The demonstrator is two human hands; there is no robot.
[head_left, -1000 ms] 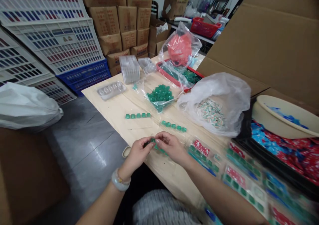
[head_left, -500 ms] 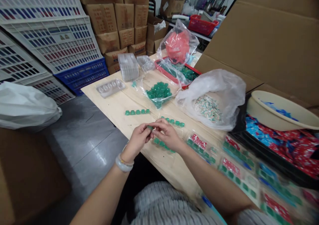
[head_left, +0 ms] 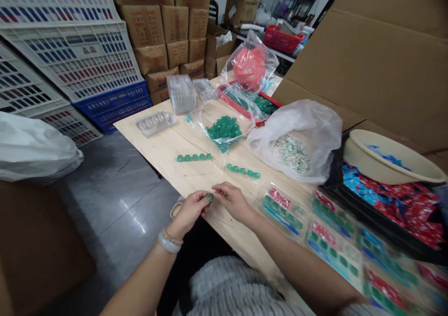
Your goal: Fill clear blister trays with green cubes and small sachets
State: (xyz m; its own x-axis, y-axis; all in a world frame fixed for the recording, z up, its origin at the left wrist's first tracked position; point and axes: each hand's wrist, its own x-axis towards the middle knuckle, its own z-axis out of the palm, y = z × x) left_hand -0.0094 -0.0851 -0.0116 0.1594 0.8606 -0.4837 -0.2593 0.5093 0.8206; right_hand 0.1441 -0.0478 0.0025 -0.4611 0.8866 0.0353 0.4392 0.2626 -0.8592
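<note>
My left hand (head_left: 191, 209) is at the table's near edge, thumb and fingers closed on a small green translucent piece (head_left: 209, 197). Just to its right is my right hand (head_left: 236, 204), fingers bent and tips drawn together; whatever they hold is hidden, though a speck of green shows beside them. Beyond my hands lie two short rows of green block-like pieces, one to the left (head_left: 194, 158) and one to the right (head_left: 242, 171). Farther back, a heap of similar green pieces (head_left: 224, 131) rests on an opened clear bag.
Filled clear packs (head_left: 280, 208) line the table's right side. Behind are a white bag of small printed pieces (head_left: 290, 152), a red tray (head_left: 238, 106) and stacked clear plastic trays (head_left: 182, 94). A cream basin (head_left: 395, 157) stands right; crates (head_left: 112, 101) stand left.
My hands have drawn apart and moved slightly down. The nearest row of green pieces, which showed beneath my right hand, is mostly out of sight. The far right row is now fully uncovered.
</note>
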